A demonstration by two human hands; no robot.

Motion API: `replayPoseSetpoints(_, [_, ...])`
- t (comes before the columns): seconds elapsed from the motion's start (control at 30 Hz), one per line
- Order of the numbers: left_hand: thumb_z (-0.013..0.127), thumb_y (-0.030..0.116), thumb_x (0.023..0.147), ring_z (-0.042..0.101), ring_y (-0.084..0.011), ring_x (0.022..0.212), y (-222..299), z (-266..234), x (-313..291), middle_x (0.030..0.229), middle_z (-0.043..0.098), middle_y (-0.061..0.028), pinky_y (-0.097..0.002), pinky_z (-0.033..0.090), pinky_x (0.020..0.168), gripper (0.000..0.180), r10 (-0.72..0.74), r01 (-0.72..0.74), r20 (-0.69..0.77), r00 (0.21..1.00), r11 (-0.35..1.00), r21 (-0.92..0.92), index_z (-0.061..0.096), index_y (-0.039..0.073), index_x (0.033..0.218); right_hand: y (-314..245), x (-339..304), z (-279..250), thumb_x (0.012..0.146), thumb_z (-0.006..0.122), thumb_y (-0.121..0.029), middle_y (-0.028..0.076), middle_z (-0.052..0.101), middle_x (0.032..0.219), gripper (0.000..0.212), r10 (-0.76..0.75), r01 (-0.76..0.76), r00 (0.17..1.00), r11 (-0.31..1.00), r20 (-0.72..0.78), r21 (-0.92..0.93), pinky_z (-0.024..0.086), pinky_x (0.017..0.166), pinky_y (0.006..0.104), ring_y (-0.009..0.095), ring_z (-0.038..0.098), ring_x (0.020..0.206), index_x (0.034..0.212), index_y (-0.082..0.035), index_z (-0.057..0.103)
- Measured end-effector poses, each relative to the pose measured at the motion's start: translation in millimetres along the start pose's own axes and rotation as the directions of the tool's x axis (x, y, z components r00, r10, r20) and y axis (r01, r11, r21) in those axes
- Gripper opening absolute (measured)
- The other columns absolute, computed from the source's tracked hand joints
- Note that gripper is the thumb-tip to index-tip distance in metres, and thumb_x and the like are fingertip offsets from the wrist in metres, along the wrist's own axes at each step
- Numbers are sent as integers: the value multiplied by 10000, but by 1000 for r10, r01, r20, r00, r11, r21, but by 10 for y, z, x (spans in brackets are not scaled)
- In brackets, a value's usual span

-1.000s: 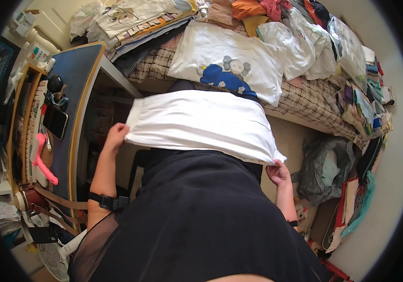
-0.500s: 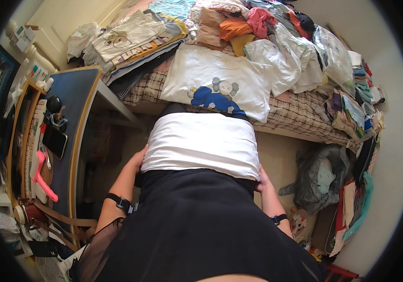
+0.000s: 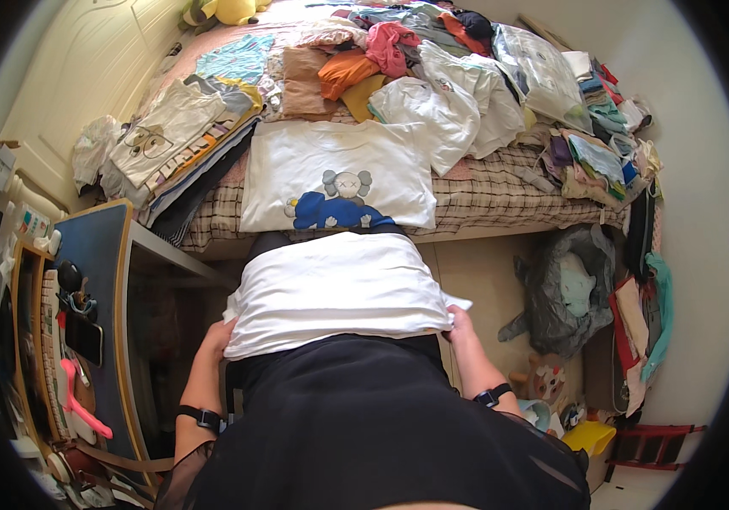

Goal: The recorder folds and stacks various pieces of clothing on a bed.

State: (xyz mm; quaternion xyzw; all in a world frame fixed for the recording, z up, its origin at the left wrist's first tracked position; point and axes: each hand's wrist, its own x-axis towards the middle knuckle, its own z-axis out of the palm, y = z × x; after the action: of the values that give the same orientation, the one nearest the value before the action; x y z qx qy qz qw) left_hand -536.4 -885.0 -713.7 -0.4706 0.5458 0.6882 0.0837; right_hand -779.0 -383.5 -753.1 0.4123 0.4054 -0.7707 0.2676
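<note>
Across my lap lies a white garment (image 3: 335, 289), spread wide with creases running sideways; its exact kind does not show. My left hand (image 3: 217, 337) grips its left edge, with the fingers partly hidden beneath the cloth. At the opposite edge my right hand (image 3: 460, 325) pinches the fabric, and a small flap sticks out above the fingers. Just beyond my knees, a white T-shirt (image 3: 339, 153) with a blue and grey cartoon print lies flat at the edge of the bed (image 3: 500, 189).
Stacked folded clothes (image 3: 169, 144) lie left on the bed, with loose clothes (image 3: 352, 72) behind the T-shirt. A blue-topped desk (image 3: 97, 246) holding a phone (image 3: 84, 340) stands at left. A grey plastic bag (image 3: 551, 297) and a red stool (image 3: 649, 446) are on the right.
The view has shifted, showing more of the bed's far side. Both hands keep hold of the white garment's sides, and a flap now sticks out by my right hand.
</note>
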Motion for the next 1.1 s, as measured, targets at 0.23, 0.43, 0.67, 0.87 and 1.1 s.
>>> replayPoseSetpoints(0.23, [513,166,831,570,-174,831,1098,-84,-486,955,582,-93,-303,451,752,302,381,-379,26,924,923,-66,483,-23,1065,-777,-825,516,725,456,-96,178,479,1146,434,-315,225,893,932,323,286,324,953,439,316,466,1049,1137,35,427])
replayPoseSetpoints(0.43, [504,162,843,565,-131,799,1749,63,-880,934,581,-74,-263,457,712,260,530,-506,86,843,838,-207,501,-14,1034,-1124,-1050,703,779,480,-193,149,537,1081,350,-445,292,807,872,388,394,359,924,420,300,506,1000,1061,14,497])
replayPoseSetpoints(0.67, [505,192,840,555,-118,773,2077,219,-1093,907,579,-66,-255,443,708,294,574,-559,93,813,816,-151,504,-22,1041,-1339,-1023,635,866,307,-409,145,518,1120,489,-368,307,894,919,257,249,354,922,456,319,487,1036,1099,-19,485])
replayPoseSetpoints(0.87, [519,191,831,563,-104,729,2396,49,-1183,872,599,-56,-243,447,672,263,592,-584,82,802,805,-102,537,0,1011,-1680,-1218,1088,875,314,-343,138,499,1148,440,-328,307,896,945,299,116,316,951,438,306,464,1062,1129,-13,457])
replayPoseSetpoints(1.1, [508,186,842,573,-115,729,3049,-93,-1303,886,598,-67,-249,468,643,257,670,-668,-38,741,731,-138,532,3,1021,-2257,-1606,2209,823,408,-195,152,537,1079,353,-519,519,585,830,624,205,374,921,378,250,520,996,1077,40,476])
